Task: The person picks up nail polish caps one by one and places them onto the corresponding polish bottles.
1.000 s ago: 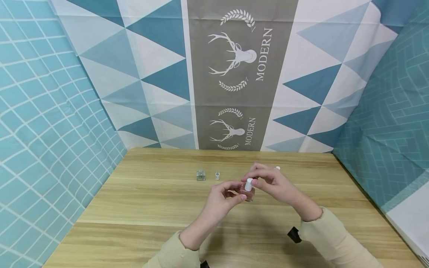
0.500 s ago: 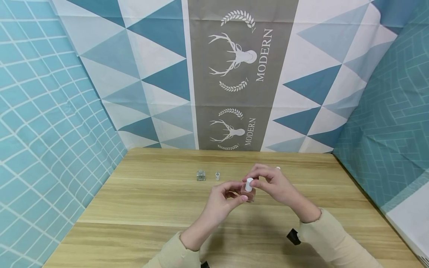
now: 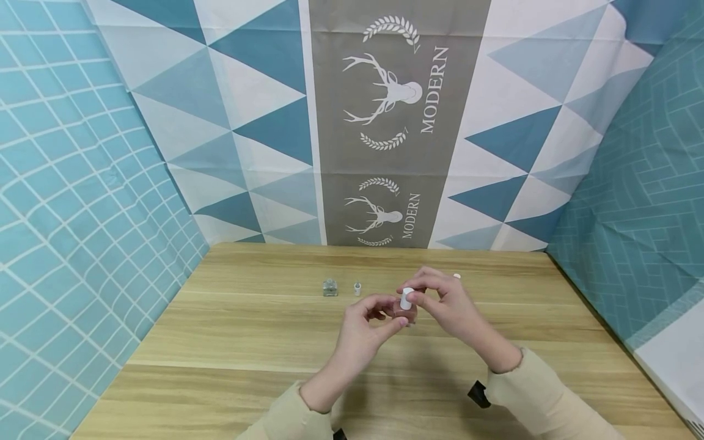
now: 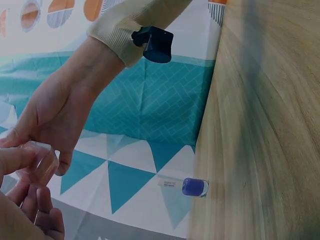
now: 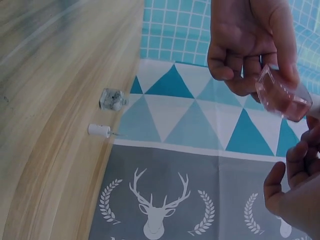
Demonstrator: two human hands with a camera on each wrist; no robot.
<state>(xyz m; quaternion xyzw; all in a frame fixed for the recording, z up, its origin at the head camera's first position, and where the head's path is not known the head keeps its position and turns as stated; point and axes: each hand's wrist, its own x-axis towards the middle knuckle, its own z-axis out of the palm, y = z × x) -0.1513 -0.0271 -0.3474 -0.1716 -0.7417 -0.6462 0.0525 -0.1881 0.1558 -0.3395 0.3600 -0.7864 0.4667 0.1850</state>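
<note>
In the head view, the pink nail polish bottle (image 3: pixel 404 314) and both hands sit slightly higher in view than half a second ago, with the cap a touch further left; the clear glass bottle (image 3: pixel 330 288) and the loose brush cap (image 3: pixel 357 289) lie on the wooden table (image 3: pixel 264 342) just as before. The pink bottle is held above the table, at the fingertips of the left hand (image 3: pixel 360 327), its thumb on the near side and its fingers bent behind the glass. The right hand (image 3: pixel 442 302) pinches the white cap (image 3: pixel 407 298) at the bottle's neck between thumb and fingers. On the grey strip of the backdrop (image 3: pixel 374 162), "MODERN" reads twice, turned sideways beside deer heads. In the left wrist view, the bottle sits at the left edge between the two hands, the left thumb lying across it; well apart from it, a purple bottle (image 4: pixel 192 187) stands on the table, the print on its pale cap too small to read. In the right wrist view, the left thumb presses along the glass, while the white cap meets the right fingers at the edge of view; a row of lettering under the deer is cut off.
</note>
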